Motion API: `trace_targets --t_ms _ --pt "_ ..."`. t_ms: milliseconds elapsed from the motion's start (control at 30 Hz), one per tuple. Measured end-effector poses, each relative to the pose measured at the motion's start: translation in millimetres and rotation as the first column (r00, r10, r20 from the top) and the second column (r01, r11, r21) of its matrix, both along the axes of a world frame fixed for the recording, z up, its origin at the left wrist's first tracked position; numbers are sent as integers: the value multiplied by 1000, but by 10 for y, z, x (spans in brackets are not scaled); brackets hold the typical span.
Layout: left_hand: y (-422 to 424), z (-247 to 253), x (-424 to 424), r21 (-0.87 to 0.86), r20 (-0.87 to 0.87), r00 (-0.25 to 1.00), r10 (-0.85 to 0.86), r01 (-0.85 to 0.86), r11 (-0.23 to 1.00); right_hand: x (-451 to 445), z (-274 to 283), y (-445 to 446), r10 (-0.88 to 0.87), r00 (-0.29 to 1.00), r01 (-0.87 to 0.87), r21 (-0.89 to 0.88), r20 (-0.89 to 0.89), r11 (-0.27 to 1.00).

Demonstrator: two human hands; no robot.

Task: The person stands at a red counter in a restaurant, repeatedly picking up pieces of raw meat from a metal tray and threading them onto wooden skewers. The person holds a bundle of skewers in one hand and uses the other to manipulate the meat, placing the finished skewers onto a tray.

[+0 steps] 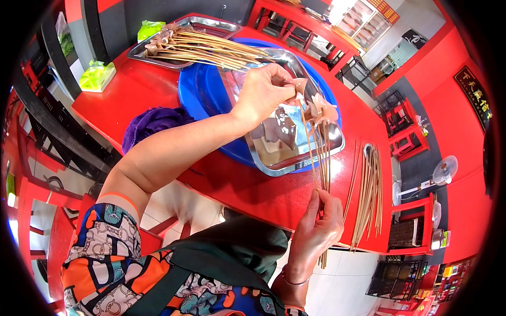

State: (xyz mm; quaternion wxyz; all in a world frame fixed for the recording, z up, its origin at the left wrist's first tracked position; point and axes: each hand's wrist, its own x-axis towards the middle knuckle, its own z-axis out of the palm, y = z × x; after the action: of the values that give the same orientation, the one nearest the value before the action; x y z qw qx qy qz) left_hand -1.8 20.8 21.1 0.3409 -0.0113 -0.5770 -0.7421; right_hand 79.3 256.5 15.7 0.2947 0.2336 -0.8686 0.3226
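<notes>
My left hand [267, 93] pinches a thin, pinkish-brown slice of food [299, 85] at the tip of one bamboo skewer [308, 138]. Lower down, my right hand [322, 221] grips that skewer together with several others [326, 158]. Folded slices [322, 110] are threaded on the tips of that bundle, above the tray's right side. Below my left hand a stainless steel tray [272, 171] holds dark, wet slices [280, 128] and some liquid. It rests on a blue plastic basin [191, 89]. The kind of food cannot be made out.
A second steel tray [231, 27] at the back carries many loaded skewers [213, 47], their sticks reaching over the basin. Bare skewers [367, 197] lie at the red table's [122, 94] right. A purple cloth [154, 122] and two green tissue packs [97, 77] are on the left.
</notes>
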Motion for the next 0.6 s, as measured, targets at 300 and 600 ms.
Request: trace_targets --t_ms 300,600 --pt "169 -30 71 -418 -60 971 232 -235 878 -28 1 -70 8 1000 -9 -46 -18 999" --pt "92 -94 2 -184 29 998 -53 58 981 -300 -68 -28 71 985 -29 -255 157 967"
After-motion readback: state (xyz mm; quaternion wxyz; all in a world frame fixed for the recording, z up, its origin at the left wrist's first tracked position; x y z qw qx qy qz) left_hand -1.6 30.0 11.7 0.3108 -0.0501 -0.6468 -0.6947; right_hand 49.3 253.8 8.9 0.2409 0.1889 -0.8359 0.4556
